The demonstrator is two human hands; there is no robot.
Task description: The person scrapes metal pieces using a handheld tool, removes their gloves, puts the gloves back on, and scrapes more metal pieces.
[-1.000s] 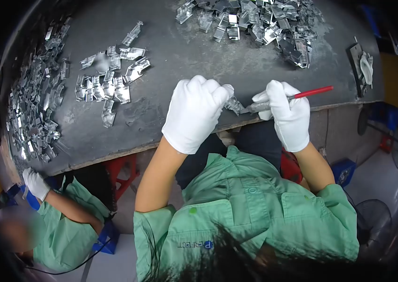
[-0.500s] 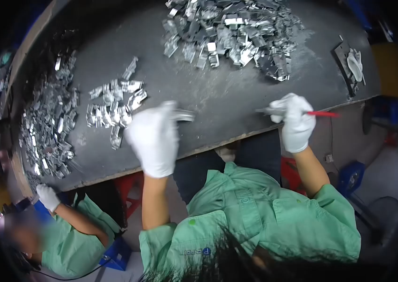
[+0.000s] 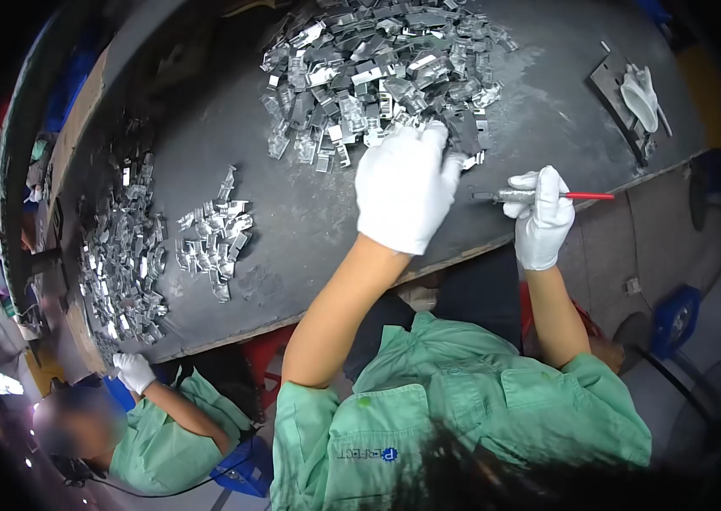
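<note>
Overlapping the near edge of the heap of metal parts on the table, the left hand lies nearer, its grip too hidden to tell, while the right hand pinches a red-handled tool, long axis crosswise, tip toward the left hand

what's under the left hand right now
Shiny pieces show just beyond the left hand, with dark tabletop on either side; whatever lies directly beneath it is covered.
</note>
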